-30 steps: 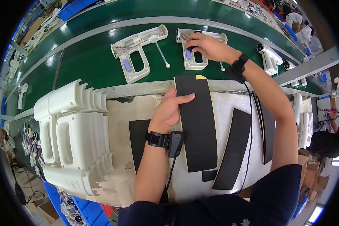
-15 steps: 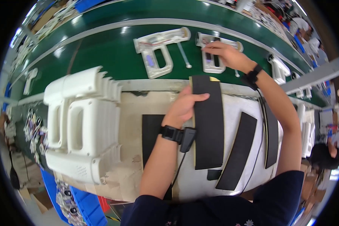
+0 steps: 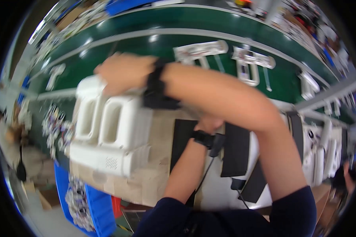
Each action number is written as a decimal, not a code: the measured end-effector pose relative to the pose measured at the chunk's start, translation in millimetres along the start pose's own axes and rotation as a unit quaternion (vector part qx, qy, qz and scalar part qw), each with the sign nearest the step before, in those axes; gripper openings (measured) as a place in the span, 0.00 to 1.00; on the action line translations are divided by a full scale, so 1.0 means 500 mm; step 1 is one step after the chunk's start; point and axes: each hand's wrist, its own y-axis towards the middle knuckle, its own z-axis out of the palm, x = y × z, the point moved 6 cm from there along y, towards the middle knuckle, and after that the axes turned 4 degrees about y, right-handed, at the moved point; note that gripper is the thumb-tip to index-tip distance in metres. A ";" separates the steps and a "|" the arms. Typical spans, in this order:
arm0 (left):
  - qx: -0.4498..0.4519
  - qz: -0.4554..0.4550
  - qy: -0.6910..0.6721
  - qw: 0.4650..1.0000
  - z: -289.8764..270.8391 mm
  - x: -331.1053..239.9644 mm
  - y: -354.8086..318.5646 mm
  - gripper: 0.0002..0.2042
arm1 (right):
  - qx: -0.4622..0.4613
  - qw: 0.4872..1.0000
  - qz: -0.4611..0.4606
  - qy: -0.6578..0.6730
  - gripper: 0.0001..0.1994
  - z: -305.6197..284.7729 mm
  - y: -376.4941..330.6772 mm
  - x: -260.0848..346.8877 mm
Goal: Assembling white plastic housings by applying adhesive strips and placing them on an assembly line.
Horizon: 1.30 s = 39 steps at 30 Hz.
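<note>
My right arm reaches across to the left, over my left hand. The right hand (image 3: 124,73), smeared by motion, is at the top of a stack of white plastic handle-shaped housings (image 3: 124,160); its finger grip does not show. My left hand (image 3: 211,123) is beside the upper left edge of a wide black foam strip (image 3: 234,158). The right forearm covers part of that hand, and its fingers are hidden. Black straps are on both wrists, and a cable hangs from the left one.
More black strips (image 3: 254,183) lie on the bench. Two open white housings (image 3: 201,49) with wires inside lie on the green conveyor (image 3: 158,42) ahead. A blue bin (image 3: 101,205) of small parts stands at lower left; more white housings (image 3: 331,152) are at right.
My right hand has left the right-hand open housing on the conveyor and swung left to the white housings. The view has shifted, and my left hand stays by the foam strip.
</note>
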 end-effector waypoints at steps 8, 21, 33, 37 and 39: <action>-0.013 0.013 0.083 0.996 0.052 -0.057 -0.015 0.24 | -0.196 0.979 -0.038 -0.030 0.27 -0.152 -0.106 -0.079; -0.053 -0.113 0.040 0.991 0.044 -0.040 -0.011 0.22 | 0.028 0.939 0.316 -0.135 0.38 -0.236 -0.828 -0.619; -0.077 -0.130 0.062 0.987 0.058 -0.049 -0.014 0.23 | 0.083 0.903 0.416 -0.070 0.38 -0.188 -0.828 -0.689; -0.075 -0.124 0.056 0.988 0.059 -0.050 -0.014 0.23 | 0.040 0.933 0.349 -0.083 0.37 -0.205 -0.845 -0.683; -0.074 -0.125 0.059 0.988 0.057 -0.047 -0.012 0.23 | 0.046 0.938 0.320 -0.129 0.36 -0.204 -0.848 -0.681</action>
